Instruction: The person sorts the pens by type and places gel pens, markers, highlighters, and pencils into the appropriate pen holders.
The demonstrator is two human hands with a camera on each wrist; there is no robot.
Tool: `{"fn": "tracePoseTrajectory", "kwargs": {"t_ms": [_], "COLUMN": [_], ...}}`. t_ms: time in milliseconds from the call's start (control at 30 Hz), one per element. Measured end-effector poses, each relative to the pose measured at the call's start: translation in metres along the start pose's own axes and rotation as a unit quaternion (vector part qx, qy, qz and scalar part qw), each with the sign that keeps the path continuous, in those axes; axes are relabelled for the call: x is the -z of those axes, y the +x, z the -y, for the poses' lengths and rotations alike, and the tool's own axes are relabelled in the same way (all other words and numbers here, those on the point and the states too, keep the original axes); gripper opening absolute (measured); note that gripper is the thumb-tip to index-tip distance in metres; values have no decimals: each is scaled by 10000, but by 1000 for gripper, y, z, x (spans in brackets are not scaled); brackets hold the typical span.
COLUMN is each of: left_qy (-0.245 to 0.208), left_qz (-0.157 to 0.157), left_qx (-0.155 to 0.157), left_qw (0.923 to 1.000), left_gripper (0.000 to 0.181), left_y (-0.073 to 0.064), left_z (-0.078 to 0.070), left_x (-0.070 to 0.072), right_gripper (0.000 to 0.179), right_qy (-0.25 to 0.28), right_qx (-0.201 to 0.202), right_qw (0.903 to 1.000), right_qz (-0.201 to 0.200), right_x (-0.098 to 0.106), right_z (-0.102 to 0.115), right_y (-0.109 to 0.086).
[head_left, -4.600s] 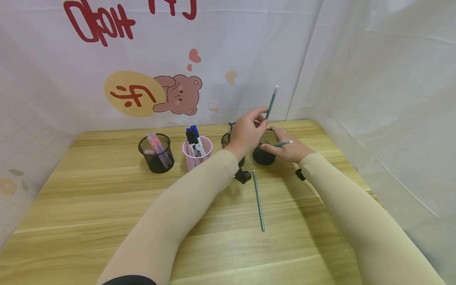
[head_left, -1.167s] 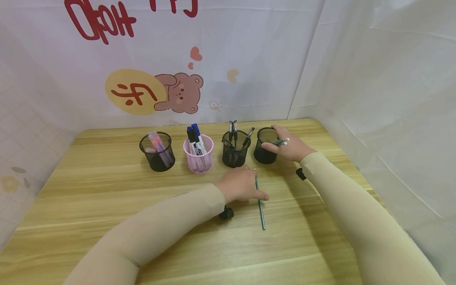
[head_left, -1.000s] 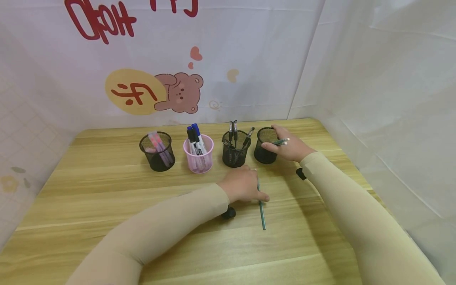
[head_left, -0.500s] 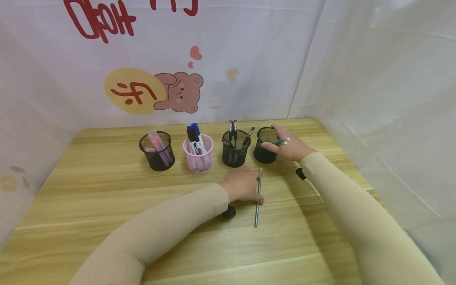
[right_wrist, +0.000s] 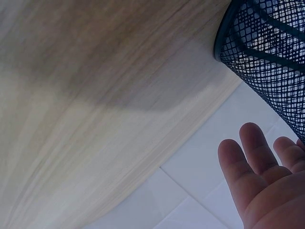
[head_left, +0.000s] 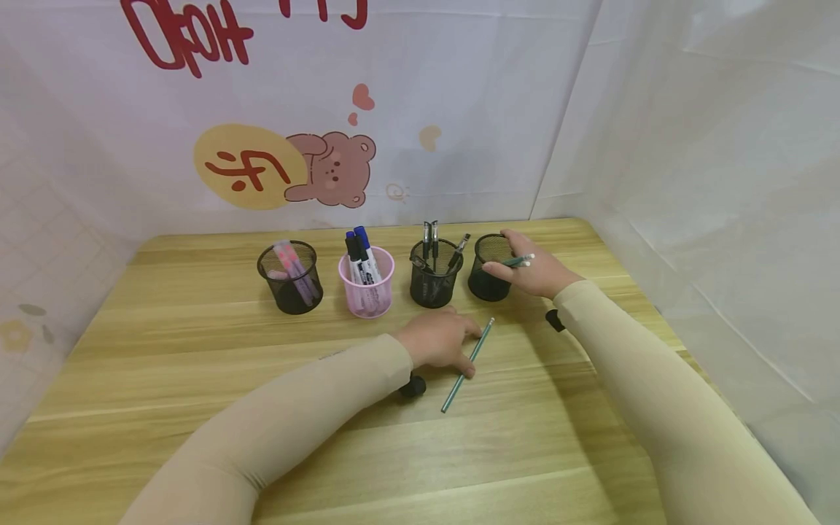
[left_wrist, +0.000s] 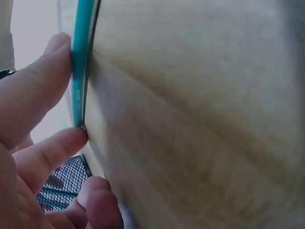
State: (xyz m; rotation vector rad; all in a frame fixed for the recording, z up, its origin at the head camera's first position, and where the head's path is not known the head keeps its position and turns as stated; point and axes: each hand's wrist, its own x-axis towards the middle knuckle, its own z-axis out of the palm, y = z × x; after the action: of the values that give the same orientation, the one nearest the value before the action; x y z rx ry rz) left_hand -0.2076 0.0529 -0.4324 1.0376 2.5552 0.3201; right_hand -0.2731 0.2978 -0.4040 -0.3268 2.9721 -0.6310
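Note:
A green pencil with a white eraser lies slantwise on the wooden table. My left hand reaches over the table at its left side, with the thumb and index fingertip touching it. In the left wrist view both tips meet one side of the pencil, and the other fingers bend loosely. At the right, my right hand holds a black mesh pen cup, thumb at the front and fingers round the far side. Green pencils with white erasers lean out of this cup over the hand.
Left of that cup stands a black mesh cup with several black pens. Further left are a pink cup of markers and another black mesh cup with pink and purple pens. A white printed curtain hangs behind the table.
The left hand moved from above the right cup down to the pencil on the table. That pencil has turned, its near end swinging left. The right hand stays at its cup, which now has another pencil.

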Motion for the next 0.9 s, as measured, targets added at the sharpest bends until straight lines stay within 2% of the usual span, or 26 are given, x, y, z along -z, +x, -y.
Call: {"fn": "tracePoseTrajectory", "kwargs": {"t_ms": [400,600,767,900], "left_qy": [150,156,88,210], "left_qz": [95,302,498,537], "left_qx": [-143,-235,-173,-207], "left_qw": [9997,9991,9986,9981], "left_gripper": [67,62,62,62], "left_y": [0,0,-1,-4], "left_z": [0,-1,-3,-4], "left_x": [2,6,8,9], "right_gripper": [101,102,102,102], "right_qy": [7,-20,8,27], "right_qx": [35,30,9,-8], "right_qw": [10000,10000,10000,10000], "right_qz": [15,20,57,63], "right_x": [2,2,2,2], "right_z": [2,2,3,3], "right_y": [-1,-1,-2,-2]}}
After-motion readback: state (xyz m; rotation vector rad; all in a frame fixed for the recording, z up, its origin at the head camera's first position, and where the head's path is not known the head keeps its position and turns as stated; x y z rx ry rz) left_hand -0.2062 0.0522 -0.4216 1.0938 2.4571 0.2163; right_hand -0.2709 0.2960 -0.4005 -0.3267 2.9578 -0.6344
